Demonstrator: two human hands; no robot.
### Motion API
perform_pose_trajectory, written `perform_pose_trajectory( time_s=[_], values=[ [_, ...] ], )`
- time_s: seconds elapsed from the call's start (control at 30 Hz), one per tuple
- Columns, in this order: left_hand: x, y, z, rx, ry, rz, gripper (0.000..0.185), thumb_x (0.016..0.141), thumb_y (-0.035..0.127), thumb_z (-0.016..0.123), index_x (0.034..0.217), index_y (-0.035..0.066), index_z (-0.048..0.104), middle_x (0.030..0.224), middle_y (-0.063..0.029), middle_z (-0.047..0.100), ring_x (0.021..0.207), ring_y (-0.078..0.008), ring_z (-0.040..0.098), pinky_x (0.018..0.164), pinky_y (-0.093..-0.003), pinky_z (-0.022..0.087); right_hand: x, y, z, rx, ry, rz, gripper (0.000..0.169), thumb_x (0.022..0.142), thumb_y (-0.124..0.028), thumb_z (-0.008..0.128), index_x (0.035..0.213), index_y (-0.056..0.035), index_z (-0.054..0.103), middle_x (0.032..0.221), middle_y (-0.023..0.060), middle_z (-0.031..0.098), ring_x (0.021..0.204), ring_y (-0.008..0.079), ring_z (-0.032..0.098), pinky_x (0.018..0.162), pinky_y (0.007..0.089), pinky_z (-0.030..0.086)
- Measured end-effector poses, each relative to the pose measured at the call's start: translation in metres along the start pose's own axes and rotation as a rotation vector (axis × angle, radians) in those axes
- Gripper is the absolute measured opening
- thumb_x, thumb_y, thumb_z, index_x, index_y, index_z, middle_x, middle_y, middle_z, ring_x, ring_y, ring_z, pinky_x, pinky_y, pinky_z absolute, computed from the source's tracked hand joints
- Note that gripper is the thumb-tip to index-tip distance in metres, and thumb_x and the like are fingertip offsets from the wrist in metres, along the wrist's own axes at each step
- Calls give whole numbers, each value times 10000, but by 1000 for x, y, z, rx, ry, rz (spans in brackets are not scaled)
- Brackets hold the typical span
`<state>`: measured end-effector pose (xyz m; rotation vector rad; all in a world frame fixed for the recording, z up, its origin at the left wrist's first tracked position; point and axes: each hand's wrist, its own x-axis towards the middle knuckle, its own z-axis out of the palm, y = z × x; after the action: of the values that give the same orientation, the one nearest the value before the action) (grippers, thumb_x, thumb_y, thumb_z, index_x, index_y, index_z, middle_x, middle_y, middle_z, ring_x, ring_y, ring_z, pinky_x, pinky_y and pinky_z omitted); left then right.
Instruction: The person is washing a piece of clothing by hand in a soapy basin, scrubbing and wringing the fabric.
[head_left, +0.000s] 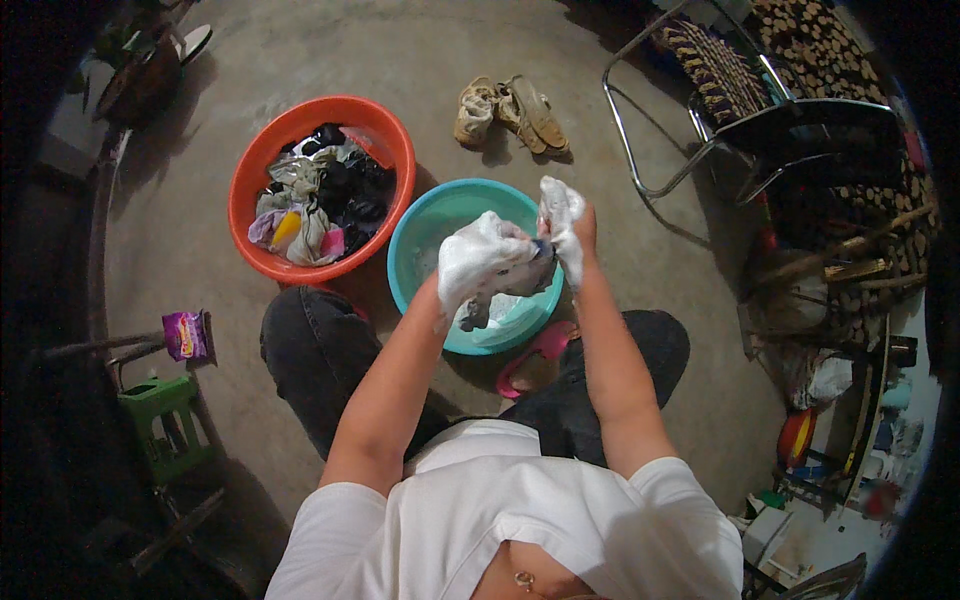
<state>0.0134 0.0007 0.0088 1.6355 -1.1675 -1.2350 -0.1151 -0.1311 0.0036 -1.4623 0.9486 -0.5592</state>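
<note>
Thick white suds cover both of my hands above a turquoise plastic basin (411, 217). My left hand (480, 251) grips a wet dark-grey cloth (529, 277), part of which hangs down over the basin. At the cloth's right end, my right hand (561, 225) holds on too, its fingers mostly masked by foam. Foam also floats in the basin near its front side. What kind of garment the cloth is, I cannot tell.
To the left, an orange-red basin (244, 217) holds soaking clothes (307, 202). Worn shoes (512, 116) lie beyond the basins. A metal-framed chair (637, 169) stands at right. A purple packet (184, 335) and a green plastic stool (161, 420) are at left.
</note>
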Motion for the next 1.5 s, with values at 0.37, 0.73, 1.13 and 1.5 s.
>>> perform_pose_trajectory(
  time_s=[0.37,0.73,1.13,1.5],
  values=[
    [2,-40,-3,-516,440,439,313,643,2,654,949,32,597,976,-138,590,904,-286,578,761,-327,490,-21,-6,-18,15,-255,-16,224,887,-281,617,913,-63,575,852,-9,567,795,76,511,699,238,423],
    [-11,-6,21,-1190,345,-134,214,900,284,504,986,106,586,933,-12,556,792,-131,521,709,-310,483,-15,3,18,-254,48,-155,254,923,-270,566,804,-46,577,684,68,558,624,123,475,607,295,430],
    [6,-21,55,-1243,226,-170,192,893,266,577,874,79,613,762,-47,585,636,-167,566,510,-299,456,-8,34,36,-461,199,-480,150,753,-200,654,820,-67,660,745,182,640,643,348,617,571,416,476],
    [14,-56,59,-1281,243,-47,157,907,220,519,820,100,571,751,-20,549,688,-145,546,589,-289,461,-28,45,59,-374,227,-688,218,711,-220,699,876,-80,679,726,150,650,669,319,641,595,434,480]
  ],
)
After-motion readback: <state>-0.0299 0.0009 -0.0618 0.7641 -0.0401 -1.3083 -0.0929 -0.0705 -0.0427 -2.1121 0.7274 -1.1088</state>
